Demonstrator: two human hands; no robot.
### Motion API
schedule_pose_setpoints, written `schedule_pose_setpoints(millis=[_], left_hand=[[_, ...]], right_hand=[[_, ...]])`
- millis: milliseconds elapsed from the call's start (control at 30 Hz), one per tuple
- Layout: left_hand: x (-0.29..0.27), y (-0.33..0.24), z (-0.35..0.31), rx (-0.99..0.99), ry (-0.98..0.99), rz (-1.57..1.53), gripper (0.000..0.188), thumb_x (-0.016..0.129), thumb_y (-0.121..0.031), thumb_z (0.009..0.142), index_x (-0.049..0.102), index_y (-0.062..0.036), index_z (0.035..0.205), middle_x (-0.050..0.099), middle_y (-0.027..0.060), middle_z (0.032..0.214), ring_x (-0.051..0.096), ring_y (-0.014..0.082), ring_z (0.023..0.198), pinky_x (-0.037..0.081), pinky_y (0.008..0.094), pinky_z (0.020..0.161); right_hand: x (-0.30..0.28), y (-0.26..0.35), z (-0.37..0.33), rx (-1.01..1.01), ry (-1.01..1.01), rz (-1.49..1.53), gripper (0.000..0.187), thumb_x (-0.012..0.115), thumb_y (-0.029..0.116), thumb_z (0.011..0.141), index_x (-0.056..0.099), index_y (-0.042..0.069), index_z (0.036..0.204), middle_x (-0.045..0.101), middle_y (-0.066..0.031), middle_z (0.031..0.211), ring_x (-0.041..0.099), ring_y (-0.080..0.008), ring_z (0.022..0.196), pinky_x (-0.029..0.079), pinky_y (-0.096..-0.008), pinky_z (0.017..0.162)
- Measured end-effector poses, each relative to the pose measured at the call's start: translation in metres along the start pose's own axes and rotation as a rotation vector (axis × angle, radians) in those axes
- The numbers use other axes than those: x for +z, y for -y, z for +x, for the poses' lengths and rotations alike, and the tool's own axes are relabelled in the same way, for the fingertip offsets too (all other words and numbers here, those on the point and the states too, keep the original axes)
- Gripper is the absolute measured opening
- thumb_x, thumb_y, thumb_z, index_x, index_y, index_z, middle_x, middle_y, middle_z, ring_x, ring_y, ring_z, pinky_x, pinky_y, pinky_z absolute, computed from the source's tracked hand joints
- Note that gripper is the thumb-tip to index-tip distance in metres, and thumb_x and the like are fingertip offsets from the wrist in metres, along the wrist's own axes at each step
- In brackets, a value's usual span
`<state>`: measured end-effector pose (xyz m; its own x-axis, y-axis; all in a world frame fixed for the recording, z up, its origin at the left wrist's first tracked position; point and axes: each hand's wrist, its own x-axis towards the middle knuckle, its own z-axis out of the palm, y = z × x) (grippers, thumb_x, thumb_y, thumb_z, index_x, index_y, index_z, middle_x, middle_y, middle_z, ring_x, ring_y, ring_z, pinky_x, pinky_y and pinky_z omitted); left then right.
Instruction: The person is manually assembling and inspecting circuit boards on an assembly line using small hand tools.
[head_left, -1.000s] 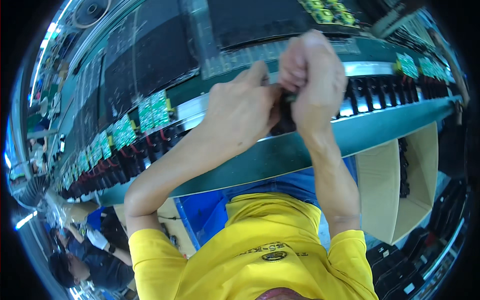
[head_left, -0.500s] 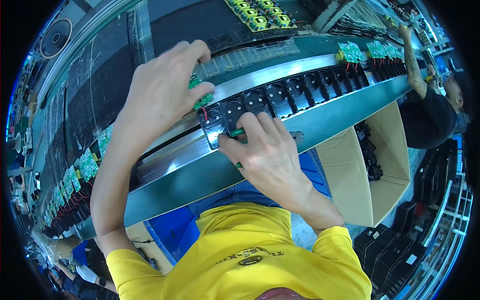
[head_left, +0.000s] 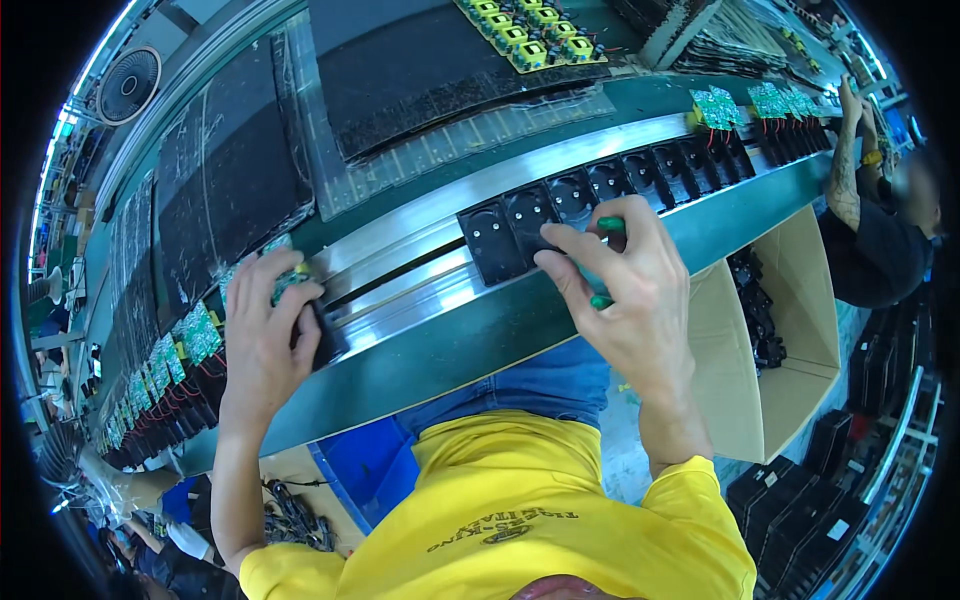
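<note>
My left hand (head_left: pixel 262 335) is curled around a black plastic case (head_left: pixel 326 338) at the left part of the metal rail (head_left: pixel 430 290). A green circuit board (head_left: pixel 284 245) shows at its fingers. Farther right, my right hand (head_left: pixel 635 290) holds a green-handled tool (head_left: pixel 610 224), its kind mostly hidden by the palm. Its thumb and forefinger are close to the nearest of several open black plastic cases (head_left: pixel 492 240), which stand side by side along the rail. Small screws or studs show inside these cases.
Cases with green boards and red wires line the rail's left end (head_left: pixel 160 365) and far right (head_left: pixel 716 108). Yellow-topped circuit boards (head_left: pixel 530 45) lie at the back beside dark mats (head_left: pixel 410 75). A cardboard box (head_left: pixel 720 360) of black parts stands at right, near another person (head_left: pixel 880 230).
My left hand has moved left along the rail with a case and its board, away from the row. My right hand has shifted right, still holding the green-handled tool. The view has shifted slightly.
</note>
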<state>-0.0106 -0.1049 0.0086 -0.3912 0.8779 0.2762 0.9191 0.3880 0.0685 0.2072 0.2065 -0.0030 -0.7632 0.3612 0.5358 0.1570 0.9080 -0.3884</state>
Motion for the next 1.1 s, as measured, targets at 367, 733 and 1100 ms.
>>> schedule_pose_setpoints(millis=[367,733,1100], left_hand=[[-0.008,0.036,0.112,0.038,-0.199,-0.031,0.03,0.072,-0.003,0.095,0.075,-0.0068,0.124,0.067,0.0112,0.147,0.064,0.0372,0.135,0.047,0.0515,0.125],[0.179,0.219,0.469,-0.332,-0.359,-0.135,0.066,0.067,-0.038,0.107,0.056,-0.0183,0.17,0.065,0.0201,0.157,0.061,0.048,0.147,0.052,0.0562,0.124],[0.251,0.273,0.597,-0.318,-0.306,-0.132,0.07,0.059,-0.045,0.107,0.056,-0.0108,0.169,0.065,0.0238,0.155,0.058,0.0536,0.144,0.049,0.0613,0.124]], right_hand=[[0.012,-0.081,0.122,-0.259,0.009,-0.37,0.01,0.091,0.018,0.091,0.088,0.013,0.098,0.061,-0.0058,0.112,0.065,-0.0242,0.094,0.056,-0.0395,0.084],[0.047,-0.175,0.195,-0.655,0.234,-0.647,0.008,0.077,0.019,0.09,0.076,0.015,0.083,0.059,-0.0096,0.112,0.058,-0.0274,0.098,0.048,-0.0403,0.087],[0.05,-0.171,0.209,-0.644,0.334,-0.586,0.008,0.076,0.015,0.087,0.071,0.013,0.08,0.058,-0.01,0.109,0.056,-0.0267,0.097,0.048,-0.0396,0.085]])
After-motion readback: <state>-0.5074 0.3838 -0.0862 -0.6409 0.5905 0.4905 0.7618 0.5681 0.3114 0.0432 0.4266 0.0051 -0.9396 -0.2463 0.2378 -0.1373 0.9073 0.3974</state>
